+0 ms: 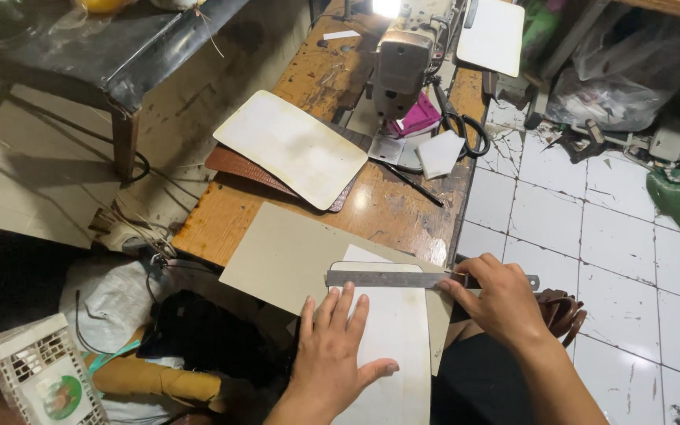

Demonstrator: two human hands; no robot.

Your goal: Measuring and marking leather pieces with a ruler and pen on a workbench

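The left hand [332,346] is lying flat, fingers spread, pressing down a white sheet [391,346] over a beige card [293,252] at the near edge of the worktop [391,212]. The right hand [497,303] is pinching the end of a steel ruler [391,278] laid across the sheet's top. This looks like lining up for marking; next calls for steadying the ruler. Farther off, a sewing machine [403,63] and scissors [466,130] are sitting idle.

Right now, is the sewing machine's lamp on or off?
On. The lamp on the sewing machine glows bright white above the table.
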